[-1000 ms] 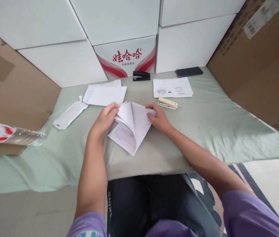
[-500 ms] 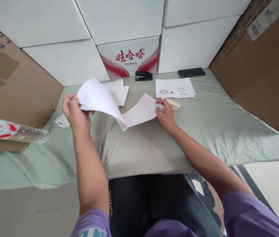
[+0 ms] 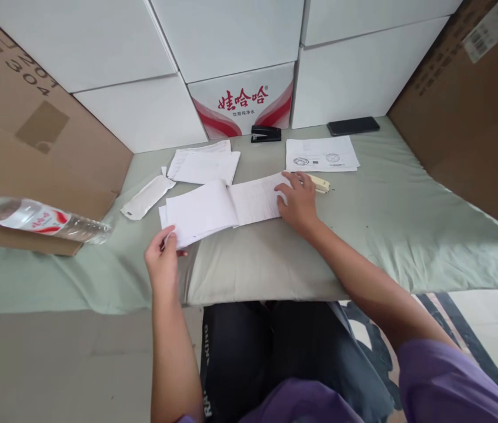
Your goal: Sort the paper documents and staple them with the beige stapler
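Papers (image 3: 222, 208): lay opened flat on cloth (image 3: 385, 211). Left hand (image 3: 163, 264) pinched their corner at 7 o'clock; right hand (image 3: 299, 202), fingers spread, pressed their 3 o'clock end. Stapler (image 3: 319, 183) just beside.

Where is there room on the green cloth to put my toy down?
Bare pale green cloth lies right of the cream stapler, and in front of the opened white sheets. The back is crowded: black stapler, white papers, black phone.
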Tool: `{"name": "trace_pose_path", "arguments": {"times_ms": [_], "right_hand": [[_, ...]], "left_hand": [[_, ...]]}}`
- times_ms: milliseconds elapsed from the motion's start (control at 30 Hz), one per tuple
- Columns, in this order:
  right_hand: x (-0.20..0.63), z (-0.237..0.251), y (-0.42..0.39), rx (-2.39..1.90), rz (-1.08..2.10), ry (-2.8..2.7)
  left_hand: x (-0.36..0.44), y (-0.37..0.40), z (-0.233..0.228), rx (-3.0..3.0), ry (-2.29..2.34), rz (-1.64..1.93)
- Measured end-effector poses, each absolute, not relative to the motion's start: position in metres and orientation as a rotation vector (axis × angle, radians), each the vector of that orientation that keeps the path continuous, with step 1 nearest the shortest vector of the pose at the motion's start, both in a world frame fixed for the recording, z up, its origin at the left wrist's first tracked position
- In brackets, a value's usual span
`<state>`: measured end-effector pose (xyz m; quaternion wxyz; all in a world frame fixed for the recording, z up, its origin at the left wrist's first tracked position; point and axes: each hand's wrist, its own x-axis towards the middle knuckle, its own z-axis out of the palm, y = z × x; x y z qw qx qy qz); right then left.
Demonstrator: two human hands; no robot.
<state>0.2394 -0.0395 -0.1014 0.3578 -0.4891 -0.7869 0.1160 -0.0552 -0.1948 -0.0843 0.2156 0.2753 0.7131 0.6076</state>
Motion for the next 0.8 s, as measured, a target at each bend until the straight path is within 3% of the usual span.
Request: {"name": "trace_pose_path", "arguments": {"times_ms": [267, 633, 800], "right_hand": [[0.205, -0.11, -0.067, -0.936, 0.527, -2.662], [0.2, -0.115, -0.068, -0.985, 0.455, -2.626], [0.208, -0.11, -0.066, -0.94, 0.602, -2.518]], "left_hand": [[-0.043, -0.192, -0.063, 0.857, 1.838, 1.698], [-0.023, -0.195, -0.036, 1.049, 1.855, 1.764], [0.006, -0.177, -0.009, 1.422, 1.845, 1.653]]}}
